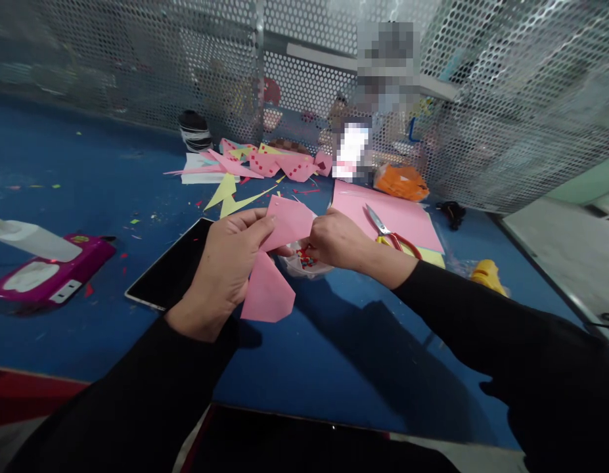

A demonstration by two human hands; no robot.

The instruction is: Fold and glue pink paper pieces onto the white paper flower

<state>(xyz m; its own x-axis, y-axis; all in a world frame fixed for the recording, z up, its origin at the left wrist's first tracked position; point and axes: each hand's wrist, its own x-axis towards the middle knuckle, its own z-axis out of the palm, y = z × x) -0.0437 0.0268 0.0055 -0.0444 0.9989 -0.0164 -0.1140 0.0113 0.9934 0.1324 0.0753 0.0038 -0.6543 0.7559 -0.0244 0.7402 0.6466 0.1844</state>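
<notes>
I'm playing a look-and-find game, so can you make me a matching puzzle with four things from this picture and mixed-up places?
Things
1. Scissors with red and yellow handles
2. Cut pink paper piece
3. Magenta plastic device
4. Crinkled orange bundle

Places
A. In the fingers of the person's left hand
B. Close to the perforated grey metal mesh
C. With its blades over the large, flat pink sheet
D. Far over on the left side of the blue table

Right pairs: 1-C, 2-A, 3-D, 4-B
</notes>
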